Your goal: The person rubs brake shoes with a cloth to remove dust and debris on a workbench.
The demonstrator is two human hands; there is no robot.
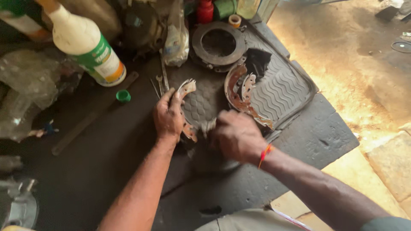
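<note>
Your left hand grips a curved brake shoe lying on the rubber mat. Your right hand, blurred, closes on something small beside that shoe; I cannot tell what. A second rusty shoe lies further along the mat.

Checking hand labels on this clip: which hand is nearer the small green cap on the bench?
Left. The left hand lies just right of the green cap, gripping a curved brake shoe; the right hand is farther right.
</note>
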